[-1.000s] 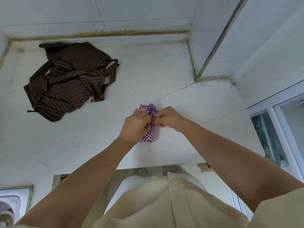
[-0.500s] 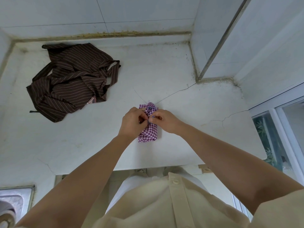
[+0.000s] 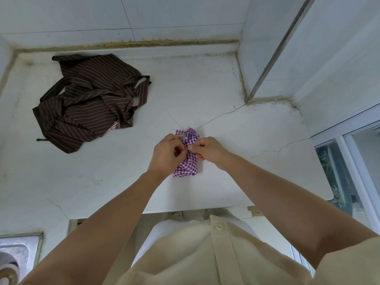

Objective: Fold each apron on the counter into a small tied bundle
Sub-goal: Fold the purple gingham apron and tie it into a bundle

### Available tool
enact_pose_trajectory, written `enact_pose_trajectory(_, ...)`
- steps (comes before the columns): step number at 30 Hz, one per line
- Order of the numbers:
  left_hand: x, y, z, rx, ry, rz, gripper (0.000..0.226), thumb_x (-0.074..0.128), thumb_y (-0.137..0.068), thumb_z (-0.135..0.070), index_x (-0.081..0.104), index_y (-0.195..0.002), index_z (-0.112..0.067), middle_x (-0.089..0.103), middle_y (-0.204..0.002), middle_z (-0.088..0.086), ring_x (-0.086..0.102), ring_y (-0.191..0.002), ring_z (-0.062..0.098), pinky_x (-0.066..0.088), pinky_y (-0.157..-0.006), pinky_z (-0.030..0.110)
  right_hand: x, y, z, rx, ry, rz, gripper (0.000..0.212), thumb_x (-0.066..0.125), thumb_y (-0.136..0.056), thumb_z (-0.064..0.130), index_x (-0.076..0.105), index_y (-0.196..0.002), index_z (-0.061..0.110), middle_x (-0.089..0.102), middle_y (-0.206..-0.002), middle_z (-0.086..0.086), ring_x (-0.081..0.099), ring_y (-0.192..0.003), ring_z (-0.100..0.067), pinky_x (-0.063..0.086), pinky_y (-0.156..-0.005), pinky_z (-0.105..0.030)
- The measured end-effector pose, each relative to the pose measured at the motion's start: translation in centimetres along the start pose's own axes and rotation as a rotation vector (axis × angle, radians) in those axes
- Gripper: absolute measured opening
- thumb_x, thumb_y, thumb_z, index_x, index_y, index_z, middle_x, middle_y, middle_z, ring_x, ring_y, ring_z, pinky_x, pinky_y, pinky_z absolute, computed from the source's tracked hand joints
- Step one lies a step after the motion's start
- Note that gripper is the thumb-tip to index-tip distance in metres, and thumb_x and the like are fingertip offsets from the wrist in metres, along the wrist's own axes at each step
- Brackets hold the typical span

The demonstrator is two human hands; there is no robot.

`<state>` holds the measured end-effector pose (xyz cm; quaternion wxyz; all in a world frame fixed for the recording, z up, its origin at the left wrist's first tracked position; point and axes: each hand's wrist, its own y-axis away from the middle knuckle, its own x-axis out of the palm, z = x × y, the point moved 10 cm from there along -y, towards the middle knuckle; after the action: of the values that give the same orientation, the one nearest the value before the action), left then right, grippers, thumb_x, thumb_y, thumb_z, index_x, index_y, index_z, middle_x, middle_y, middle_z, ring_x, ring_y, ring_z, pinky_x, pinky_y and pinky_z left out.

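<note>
white tiled walls close in a pale, cracked surface (image 3: 236, 83), with a sink (image 3: 18, 249) at its near left corner. on the far left lies the brown striped apron (image 3: 88, 99), loose and crumpled, not yet folded. it looks light and limp, so it is best taken by its corners and laid flat, with the straps kept free for tying. near the front edge, well apart from it, sits the purple checked apron (image 3: 186, 167), already a small tight bundle. thin cotton like this springs open when let go, so the hold belongs on the ties at its top. the left hand (image 3: 166, 155) and the right hand (image 3: 207, 149) both pinch cloth there, probably the tie ends, though the fingers hide the knot.
</note>
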<state>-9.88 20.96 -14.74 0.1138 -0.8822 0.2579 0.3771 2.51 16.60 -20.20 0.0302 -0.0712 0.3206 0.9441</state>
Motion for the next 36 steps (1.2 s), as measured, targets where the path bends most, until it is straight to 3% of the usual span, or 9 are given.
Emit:
enact_pose_trajectory(6, 0.2, 0.1, 2.2, -0.139, -0.038, 0.053, 0.006, 0.072, -0.080, -0.011, 0.067, -0.078, -0.011, 0.054, -0.093, 0.007, 0.055, -0.082, 0.021, 0.044, -0.070, 0.026, -0.9, -0.2, -1.1, 0.047, 0.075, -0.070, 0.019, 0.062, -0.095, 0.020, 0.064, -0.091, 0.001, 0.062, -0.080, -0.013, 0.055, -0.070, -0.016, 0.049, -0.069, -0.029)
enact_pose_trajectory(9, 0.4, 0.3, 3.1, -0.249, -0.008, 0.056, 0.008, 0.068, -0.085, -0.015, 0.062, -0.079, -0.014, 0.048, -0.095, 0.004, 0.052, -0.080, 0.017, 0.038, -0.066, 0.018, -0.3, -0.3, -1.7, 0.098, 0.000, -0.064, 0.031, 0.059, -0.097, 0.023, 0.065, -0.096, -0.007, 0.066, -0.087, -0.018, 0.061, -0.074, -0.020, 0.056, -0.084, -0.038)
enact_pose_trajectory(12, 0.0, 0.5, 4.0, -0.323, 0.058, 0.044, 0.004, 0.064, -0.088, -0.018, 0.062, -0.089, -0.015, 0.051, -0.100, 0.002, 0.055, -0.087, 0.016, 0.048, -0.079, 0.029, 1.3, 0.4, -2.2, 0.200, -0.222, 0.050, 0.029, 0.058, -0.098, 0.024, 0.061, -0.114, 0.000, 0.070, -0.105, -0.012, 0.068, -0.090, -0.020, 0.057, -0.085, -0.034)
enact_pose_trajectory(16, 0.6, 1.1, 4.1, -0.411, 0.368, 0.113, 0.057, 0.072, -0.075, -0.054, 0.054, -0.112, -0.014, 0.058, -0.109, -0.001, 0.060, -0.097, 0.013, 0.054, -0.082, 0.031, 2.0, 0.8, -0.5, 0.093, -0.289, 0.036, 0.013, 0.062, -0.095, 0.017, 0.055, -0.105, 0.011, 0.068, -0.097, -0.009, 0.067, -0.082, -0.018, 0.056, -0.076, -0.028)
enact_pose_trajectory(18, 1.2, 1.5, 4.2, -0.472, 0.461, 0.167, 0.071, 0.081, -0.071, -0.048, 0.045, -0.123, -0.015, 0.057, -0.114, -0.001, 0.061, -0.101, 0.015, 0.056, -0.083, 0.035, 1.9, 0.8, 0.3, 0.053, -0.340, 0.024, 0.018, 0.059, -0.095, 0.014, 0.052, -0.111, 0.010, 0.067, -0.095, -0.010, 0.066, -0.080, -0.020, 0.056, -0.073, -0.028)
enact_pose_trajectory(23, 1.3, 2.2, 5.5, -0.647, 0.661, 0.099, 0.032, 0.064, -0.090, -0.014, 0.053, -0.119, -0.007, 0.060, -0.111, 0.008, 0.061, -0.104, 0.027, 0.053, -0.078, 0.034, 0.9, 2.0, 0.5, 0.009, -0.270, -0.030, 0.021, 0.058, -0.095, 0.009, 0.057, -0.116, 0.007, 0.068, -0.094, -0.008, 0.064, -0.080, -0.017, 0.054, -0.074, -0.024)
enact_pose_trajectory(26, 2.6, 2.7, 4.6, -0.726, 0.989, 0.130, 0.014, 0.054, -0.093, -0.012, 0.061, -0.106, -0.010, 0.066, -0.105, 0.009, 0.063, -0.099, 0.028, 0.054, -0.078, 0.037, 0.8, 2.9, -1.4, 0.092, -0.252, -0.036, 0.030, 0.066, -0.091, 0.033, 0.057, -0.112, 0.012, 0.064, -0.106, -0.006, 0.062, -0.094, -0.017, 0.052, -0.089, -0.034)
enact_pose_trajectory(29, 4.1, 2.6, 2.6, -0.705, 1.067, 0.263, 0.020, 0.048, -0.095, -0.017, 0.060, -0.110, -0.014, 0.067, -0.106, 0.009, 0.062, -0.097, 0.025, 0.052, -0.085, 0.041, 2.0, 4.4, -3.5, 0.168, -0.378, 0.092, 0.059, 0.061, -0.088, 0.050, 0.050, -0.130, 0.010, 0.061, -0.125, -0.009, 0.060, -0.116, -0.025, 0.048, -0.101, -0.040)
enact_pose_trajectory(36, 6.9, 2.1, -3.4, -0.494, 0.985, 0.448, 0.045, 0.069, -0.085, -0.029, 0.057, -0.126, -0.015, 0.069, -0.116, 0.005, 0.067, -0.105, 0.021, 0.056, -0.084, 0.035, -3.0, 6.9, -3.5, -0.084, -0.506, -0.181, 0.049, 0.057, -0.095, 0.039, 0.055, -0.133, 0.007, 0.067, -0.124, -0.008, 0.065, -0.111, -0.022, 0.053, -0.096, -0.035)
